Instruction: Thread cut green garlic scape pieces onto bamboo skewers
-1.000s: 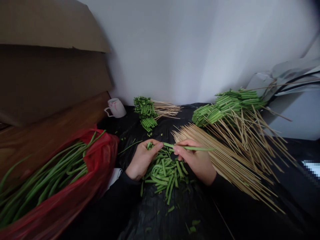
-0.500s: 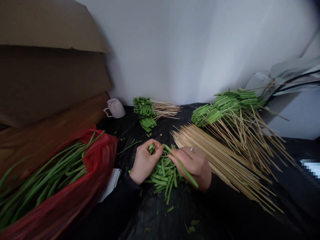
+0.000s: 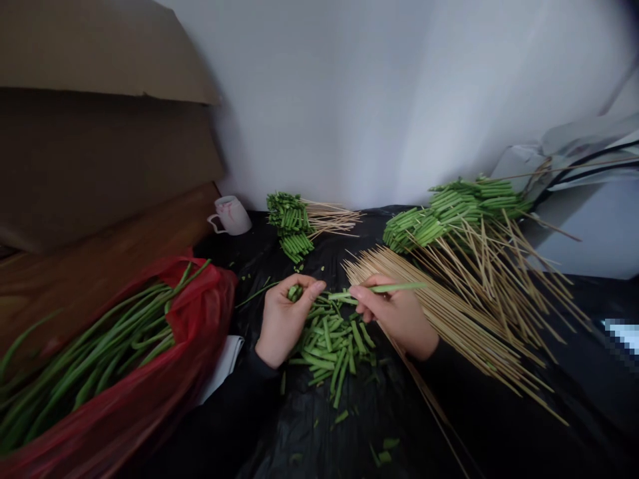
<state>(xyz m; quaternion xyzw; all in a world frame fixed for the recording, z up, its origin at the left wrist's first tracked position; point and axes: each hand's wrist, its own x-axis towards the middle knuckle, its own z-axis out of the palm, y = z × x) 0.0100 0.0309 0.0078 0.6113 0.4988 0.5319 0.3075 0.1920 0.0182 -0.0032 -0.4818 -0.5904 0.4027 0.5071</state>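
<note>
In the head view, judge the step as most likely breaking a bean by finger. To do it well, pinch the long bean close to the breaking point, bend sharply instead of pulling, and match each length to the short pieces in the left hand. Cradle those pieces lightly, leaving thumb and forefinger free. Work low over the loose pile, clear of the wooden skewers.

See the long bean pinched firmly between thumb and fingertips of the right hand, ending just beside the left thumb, apparently apart from it, and stretching rightward above the skewers. Find the left hand loosely curled around the short pieces, thumb and forefinger nearly meeting. Note the loose pile below and between both hands on the black sheet, with the red bag well to the left.
</note>
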